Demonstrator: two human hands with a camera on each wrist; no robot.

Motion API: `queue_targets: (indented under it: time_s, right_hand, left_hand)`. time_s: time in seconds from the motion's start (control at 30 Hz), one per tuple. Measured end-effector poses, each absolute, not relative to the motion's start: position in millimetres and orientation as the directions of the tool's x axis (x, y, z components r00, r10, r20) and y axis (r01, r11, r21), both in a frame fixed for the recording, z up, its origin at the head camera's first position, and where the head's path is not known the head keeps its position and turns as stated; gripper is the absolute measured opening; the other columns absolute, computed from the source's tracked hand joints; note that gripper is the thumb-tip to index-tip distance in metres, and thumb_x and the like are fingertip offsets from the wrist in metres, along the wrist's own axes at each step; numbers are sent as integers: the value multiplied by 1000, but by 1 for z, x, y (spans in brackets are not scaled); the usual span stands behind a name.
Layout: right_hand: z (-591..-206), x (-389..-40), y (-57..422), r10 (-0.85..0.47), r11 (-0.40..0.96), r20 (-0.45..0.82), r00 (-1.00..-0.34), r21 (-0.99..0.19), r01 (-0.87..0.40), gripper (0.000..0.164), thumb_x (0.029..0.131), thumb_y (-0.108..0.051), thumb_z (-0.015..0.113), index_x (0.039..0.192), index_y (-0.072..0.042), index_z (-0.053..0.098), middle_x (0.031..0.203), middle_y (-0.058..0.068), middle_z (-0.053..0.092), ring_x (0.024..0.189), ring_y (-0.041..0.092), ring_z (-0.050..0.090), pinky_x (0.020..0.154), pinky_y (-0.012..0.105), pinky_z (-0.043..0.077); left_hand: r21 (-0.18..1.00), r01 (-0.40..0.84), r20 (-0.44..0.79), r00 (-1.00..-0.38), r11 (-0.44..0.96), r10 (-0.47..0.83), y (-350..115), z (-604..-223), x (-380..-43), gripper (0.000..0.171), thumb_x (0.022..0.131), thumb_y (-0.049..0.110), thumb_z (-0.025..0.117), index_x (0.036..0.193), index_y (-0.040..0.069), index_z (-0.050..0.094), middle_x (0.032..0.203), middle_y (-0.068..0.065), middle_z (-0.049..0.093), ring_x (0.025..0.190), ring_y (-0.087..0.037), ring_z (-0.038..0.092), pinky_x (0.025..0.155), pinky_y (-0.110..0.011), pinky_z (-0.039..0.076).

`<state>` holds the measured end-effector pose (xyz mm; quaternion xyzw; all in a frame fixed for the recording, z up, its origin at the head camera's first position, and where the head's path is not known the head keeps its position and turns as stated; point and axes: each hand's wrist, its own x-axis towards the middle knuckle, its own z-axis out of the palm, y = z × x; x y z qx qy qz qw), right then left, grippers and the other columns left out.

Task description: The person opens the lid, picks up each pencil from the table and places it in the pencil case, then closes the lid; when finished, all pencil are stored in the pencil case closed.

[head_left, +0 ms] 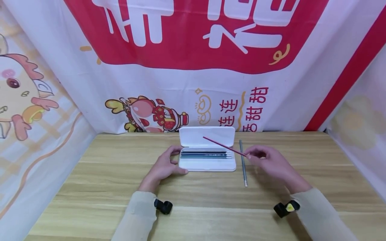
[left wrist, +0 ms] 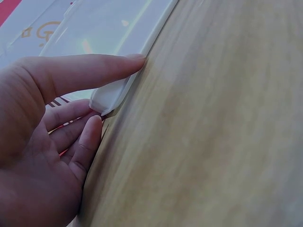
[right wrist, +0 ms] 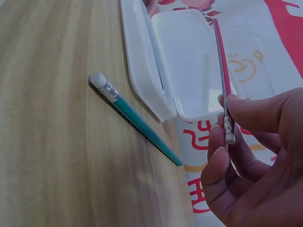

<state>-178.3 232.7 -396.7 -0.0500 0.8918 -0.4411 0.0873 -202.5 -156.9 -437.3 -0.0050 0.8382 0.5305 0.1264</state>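
Note:
A white pencil case (head_left: 207,165) lies on the table with its lid (head_left: 190,138) raised at the back. Several dark pencils (head_left: 205,155) lie side by side along its rear half. My left hand (head_left: 164,165) holds the case at its left end, the thumb on the front edge (left wrist: 135,71) and the other fingers by the side. My right hand (head_left: 268,162) pinches a red pencil (right wrist: 222,66) near its white eraser end, tilted above the case's right part. Below that pencil, a green pencil (right wrist: 137,124) lies on the table, right of the case.
The wooden table (head_left: 193,221) meets a white and red printed cloth (head_left: 193,80) just behind the case. Another printed cloth (head_left: 45,100) hangs along the left side, and a pale one (head_left: 362,134) on the right.

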Motion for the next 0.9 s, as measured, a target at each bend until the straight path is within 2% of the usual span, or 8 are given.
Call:
queue_targets:
  time_s: [0.2, 0.6, 0.9]
  right_hand:
    - [-402, -199, 213, -217, 635, -35, -976, -764, -114, 16, 105, -20, 69, 118, -18, 79, 116, 7, 75, 106, 25, 63, 85, 35, 52]
    - [-416, -221, 180, -260, 647, 22, -965, -738, -191, 13, 102, -12, 72, 111, -14, 81, 110, 8, 77, 98, 23, 64, 84, 34, 54]
    - [-421, -224, 165, -253, 652, 85, -964, -721, -235, 13, 101, -9, 73, 107, -15, 83, 116, 7, 76, 105, 26, 65, 97, 48, 56]
  left_hand:
    - [888, -149, -226, -965, 435, 131, -156, -441, -200, 89, 77, 14, 98, 153, 24, 54, 162, -9, 52, 129, -34, 65, 114, -54, 53]
    - [893, -144, -217, -968, 426, 129, -155, -438, -201, 88, 76, 12, 98, 152, 24, 55, 160, -10, 54, 125, -32, 66, 111, -52, 55]
    - [895, -144, -217, -968, 421, 130, -156, -438, -202, 88, 76, 12, 98, 152, 24, 55, 160, -10, 54, 126, -32, 66, 112, -52, 55]
